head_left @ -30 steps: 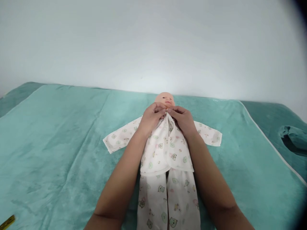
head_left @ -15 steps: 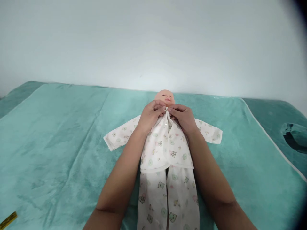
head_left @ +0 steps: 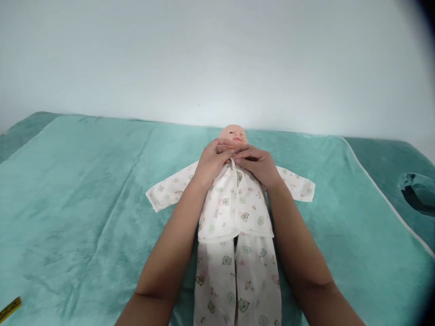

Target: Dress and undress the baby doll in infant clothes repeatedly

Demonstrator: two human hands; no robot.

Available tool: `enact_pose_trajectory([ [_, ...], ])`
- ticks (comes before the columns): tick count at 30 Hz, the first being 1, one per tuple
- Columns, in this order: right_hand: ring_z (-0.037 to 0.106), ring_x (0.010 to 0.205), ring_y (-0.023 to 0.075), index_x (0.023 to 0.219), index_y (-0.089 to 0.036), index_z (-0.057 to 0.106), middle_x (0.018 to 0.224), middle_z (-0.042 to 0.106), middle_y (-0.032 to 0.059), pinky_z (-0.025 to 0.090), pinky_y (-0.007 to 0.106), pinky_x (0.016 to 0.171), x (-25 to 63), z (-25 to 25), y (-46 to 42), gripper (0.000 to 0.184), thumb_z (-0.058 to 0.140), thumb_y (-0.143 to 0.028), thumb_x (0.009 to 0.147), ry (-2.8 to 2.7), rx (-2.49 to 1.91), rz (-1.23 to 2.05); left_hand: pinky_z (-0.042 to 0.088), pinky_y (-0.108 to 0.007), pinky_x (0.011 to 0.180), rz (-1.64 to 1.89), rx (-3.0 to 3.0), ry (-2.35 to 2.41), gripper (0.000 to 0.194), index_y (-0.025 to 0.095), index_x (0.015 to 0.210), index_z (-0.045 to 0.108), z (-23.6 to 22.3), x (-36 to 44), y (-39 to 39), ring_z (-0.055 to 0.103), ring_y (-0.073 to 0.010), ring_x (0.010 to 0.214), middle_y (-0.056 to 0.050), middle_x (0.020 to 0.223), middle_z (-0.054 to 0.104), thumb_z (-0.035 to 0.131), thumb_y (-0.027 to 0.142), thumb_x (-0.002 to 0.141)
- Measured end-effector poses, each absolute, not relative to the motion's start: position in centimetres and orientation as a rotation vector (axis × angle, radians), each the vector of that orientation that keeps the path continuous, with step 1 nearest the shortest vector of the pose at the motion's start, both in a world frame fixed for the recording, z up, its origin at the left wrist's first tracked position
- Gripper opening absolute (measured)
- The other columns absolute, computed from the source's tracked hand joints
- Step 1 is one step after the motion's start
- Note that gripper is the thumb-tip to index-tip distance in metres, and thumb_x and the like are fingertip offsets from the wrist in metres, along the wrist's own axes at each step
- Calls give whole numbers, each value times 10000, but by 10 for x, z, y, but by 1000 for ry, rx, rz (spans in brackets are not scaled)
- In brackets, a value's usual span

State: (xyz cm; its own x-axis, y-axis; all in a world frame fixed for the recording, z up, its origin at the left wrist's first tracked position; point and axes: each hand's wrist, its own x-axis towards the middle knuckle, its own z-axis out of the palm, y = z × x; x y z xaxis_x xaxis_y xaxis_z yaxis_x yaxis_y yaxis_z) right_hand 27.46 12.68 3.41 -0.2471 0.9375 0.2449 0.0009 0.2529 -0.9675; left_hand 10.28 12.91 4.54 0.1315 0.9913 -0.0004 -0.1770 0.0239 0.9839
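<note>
A baby doll [head_left: 232,131] lies on its back, wearing a white printed baby shirt [head_left: 222,213] and matching baby trousers [head_left: 217,280]. At the shirt's neckline, just below the doll's chin, my left hand [head_left: 215,159] is closed with thumb and fingers pinching the fabric. From the other side my right hand [head_left: 258,165] meets it, its fingers also closed on the shirt's front edge. The fingertips touch or nearly touch, and they hide the top of the opening. Both shirt sleeves stretch out sideways, and the lower front hangs over the trousers.
A teal blanket [head_left: 84,190] with a pale edge covers the bed, with a white wall [head_left: 204,54] behind it. At the far right lies a clear and black object [head_left: 418,192] I cannot identify. A yellow marked strip [head_left: 10,310] sits at the lower left corner.
My fingers have shifted slightly down at the collar and turned over the shirt's edge. The button seen earlier below them is no longer plainly visible. The view has moved slightly.
</note>
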Motion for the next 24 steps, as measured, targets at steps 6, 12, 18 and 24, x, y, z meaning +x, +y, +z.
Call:
enact_pose_trajectory([
  [6,607,721,104,933,-237,670,1002,675,-21,488,250,660,272,32,130,292,820,-283,687,-1354,-1015,1288,442,-227,630,1199,1142,862,319,208,1037,608,43,100,130,553,-93,618,38,732,621,750,219,750],
  [12,538,570,82,907,-231,625,918,632,-28,421,241,518,271,42,127,255,767,-328,718,-1391,-1121,1271,440,-230,616,1222,1136,853,389,227,1097,588,43,101,128,563,-103,635,22,774,645,741,204,740],
  [18,469,544,75,948,-227,630,882,633,-21,370,231,492,272,47,124,279,743,-356,729,-1506,-1199,1233,453,-233,647,1190,1121,960,423,193,1089,593,48,101,127,594,-103,665,3,830,687,746,178,695],
  [24,492,589,74,955,-222,628,1024,645,0,396,230,514,271,39,129,288,736,-357,724,-1484,-1141,1237,447,-232,667,1154,1266,1024,387,204,1095,632,46,100,129,580,-108,722,-3,909,647,719,180,719],
])
